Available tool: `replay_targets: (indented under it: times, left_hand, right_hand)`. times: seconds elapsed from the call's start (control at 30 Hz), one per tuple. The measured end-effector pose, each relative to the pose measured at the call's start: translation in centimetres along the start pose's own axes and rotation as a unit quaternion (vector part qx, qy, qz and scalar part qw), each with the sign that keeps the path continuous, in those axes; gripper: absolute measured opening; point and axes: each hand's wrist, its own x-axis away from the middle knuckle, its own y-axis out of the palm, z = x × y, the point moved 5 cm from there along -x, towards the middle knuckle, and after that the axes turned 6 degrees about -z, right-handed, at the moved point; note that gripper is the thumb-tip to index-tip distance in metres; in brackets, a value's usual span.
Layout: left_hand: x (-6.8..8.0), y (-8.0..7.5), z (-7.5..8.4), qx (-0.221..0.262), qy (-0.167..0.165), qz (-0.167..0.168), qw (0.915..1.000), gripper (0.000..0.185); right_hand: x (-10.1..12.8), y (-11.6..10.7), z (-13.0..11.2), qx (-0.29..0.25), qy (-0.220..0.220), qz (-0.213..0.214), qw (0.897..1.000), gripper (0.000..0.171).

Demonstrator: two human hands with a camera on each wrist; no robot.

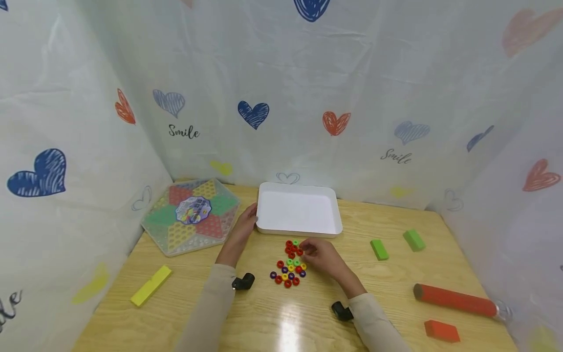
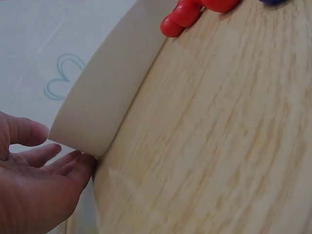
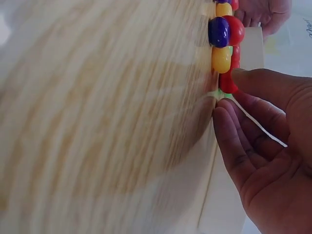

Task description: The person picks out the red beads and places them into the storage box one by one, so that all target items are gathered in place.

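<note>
A heap of small coloured ring beads (image 1: 290,268) lies on the wooden table in front of a white tray (image 1: 264,227). My left hand (image 1: 251,218) rests with straight fingers against the tray's front left corner; in the left wrist view the fingertips (image 2: 80,163) touch the tray wall (image 2: 112,87), with red beads (image 2: 183,19) beyond. My right hand (image 1: 308,250) is at the far end of the heap. In the right wrist view its thumb and forefinger (image 3: 229,92) pinch a red bead (image 3: 225,82) beside yellow and purple ones.
A hexagonal game board (image 1: 191,215) lies at the back left, and a yellow block (image 1: 151,285) at the front left. Two green blocks (image 1: 379,249) (image 1: 414,240), a red cylinder (image 1: 455,299) and an orange block (image 1: 442,331) lie on the right. Heart-printed curtains close in three sides.
</note>
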Motion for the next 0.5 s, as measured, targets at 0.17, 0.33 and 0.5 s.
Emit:
replay_targets:
  times: [0.17, 0.33, 0.5]
  left_hand:
    - [0.1, 0.1, -0.2, 0.005, 0.013, -0.004, 0.9999, 0.053]
    - [-0.1, -0.2, -0.8, 0.018, 0.028, -0.014, 0.9994, 0.053]
    - [0.0, -0.7, -1.1, 0.017, 0.034, -0.022, 0.999, 0.055]
  right_hand:
    - [-0.3, 0.1, 0.1, 0.012, 0.002, 0.009, 1.0, 0.019]
    - [-0.5, 0.4, 0.3, 0.014, 0.006, 0.017, 1.0, 0.017]
    - [-0.6, 0.4, -0.1, 0.015, 0.002, 0.013, 1.0, 0.016]
